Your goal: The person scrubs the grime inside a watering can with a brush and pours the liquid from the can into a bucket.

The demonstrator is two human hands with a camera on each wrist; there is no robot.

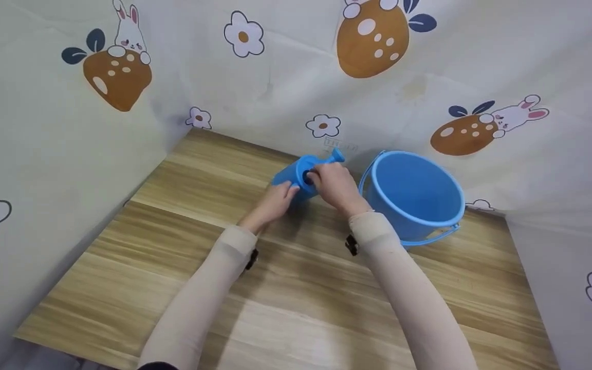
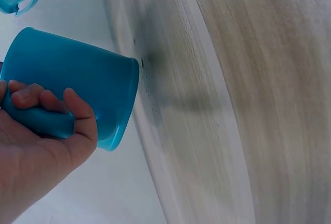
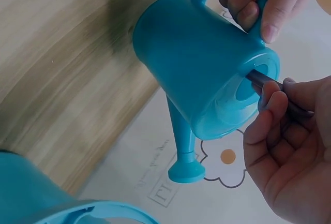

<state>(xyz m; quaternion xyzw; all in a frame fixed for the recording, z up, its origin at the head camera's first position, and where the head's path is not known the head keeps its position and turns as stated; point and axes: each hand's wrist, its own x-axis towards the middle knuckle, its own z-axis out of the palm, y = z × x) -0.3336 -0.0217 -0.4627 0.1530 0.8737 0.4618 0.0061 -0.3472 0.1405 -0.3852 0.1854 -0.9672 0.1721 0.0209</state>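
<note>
A blue watering can (image 3: 191, 48) is tilted on its side above the tabletop, its top opening turned toward my right hand. My left hand (image 1: 274, 199) grips the can's handle (image 2: 44, 120), fingers wrapped round it. My right hand (image 3: 292, 151) pinches a thin dark stick (image 3: 265, 80) between thumb and fingers. One end of the stick reaches into the can's opening; what lies at that end is hidden inside. The can's spout (image 3: 181, 131) points away from the handle and ends in a flared head.
A blue bucket (image 1: 393, 220) with a hanging handle stands just right of the can, close to my right forearm. The wood-patterned tabletop (image 1: 162, 246) is bordered by walls of printed cloth (image 1: 275, 77) at the back and both sides.
</note>
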